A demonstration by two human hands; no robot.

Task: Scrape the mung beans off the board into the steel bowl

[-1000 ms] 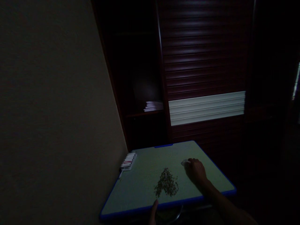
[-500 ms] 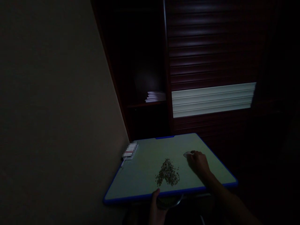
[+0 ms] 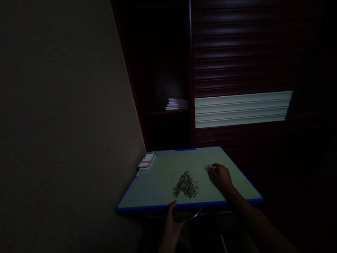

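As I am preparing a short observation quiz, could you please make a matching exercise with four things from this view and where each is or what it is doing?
1. Dark bits
2. White stack
3. Right hand
4. Left hand

A. On the cabinet shelf
B. Thumb at the near blue edge
C. In a loose heap on the tabletop
D. Holding a small pale item

Right pairs: 1-C, 2-A, 3-D, 4-B

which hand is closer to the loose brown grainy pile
Left. The left hand is just in front of the pile; the right hand is farther, to its right.
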